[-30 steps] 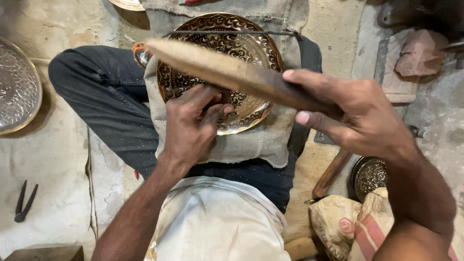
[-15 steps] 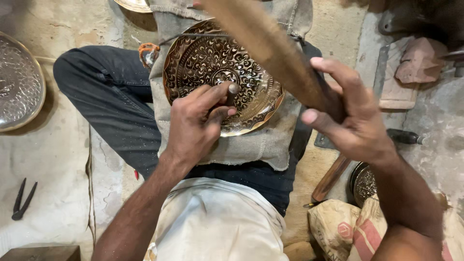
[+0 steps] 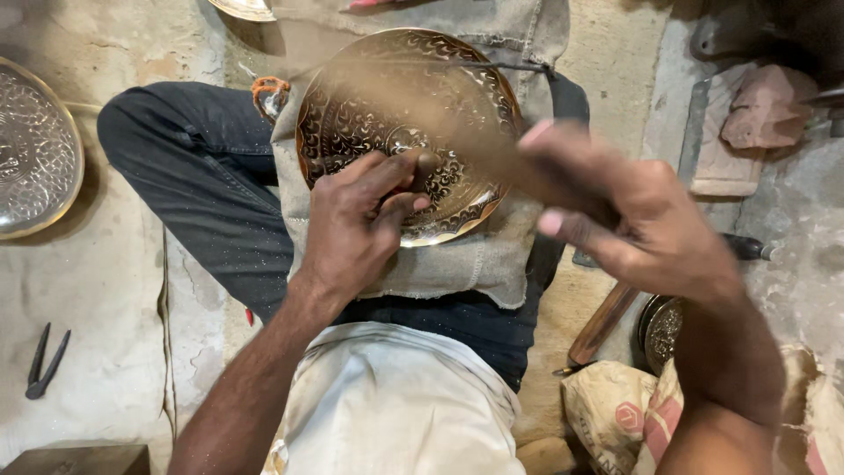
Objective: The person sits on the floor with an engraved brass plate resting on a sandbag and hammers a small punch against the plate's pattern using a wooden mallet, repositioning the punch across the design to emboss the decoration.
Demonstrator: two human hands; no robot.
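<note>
An engraved brass plate [image 3: 352, 114] rests on a grey cloth [image 3: 457, 259] over my lap. My left hand [image 3: 356, 224] grips a small punch tool [image 3: 426, 167], its tip pressed on the plate's patterned middle. My right hand [image 3: 633, 224] is closed around a long wooden mallet stick [image 3: 422, 110], which is motion-blurred and stretches up-left across the plate, over the punch.
A second embossed metal plate [image 3: 35, 149] lies at the left edge. Black pliers [image 3: 44, 361] lie on the floor cloth at lower left. A wooden-handled tool [image 3: 602, 325], a small round metal piece [image 3: 664, 330] and sacks [image 3: 633, 409] sit at lower right. Stone slabs [image 3: 747, 132] are at upper right.
The wooden stick swung up and away from the plate, then back down across it, now blurred. My left hand stayed on the punch at the plate's centre.
</note>
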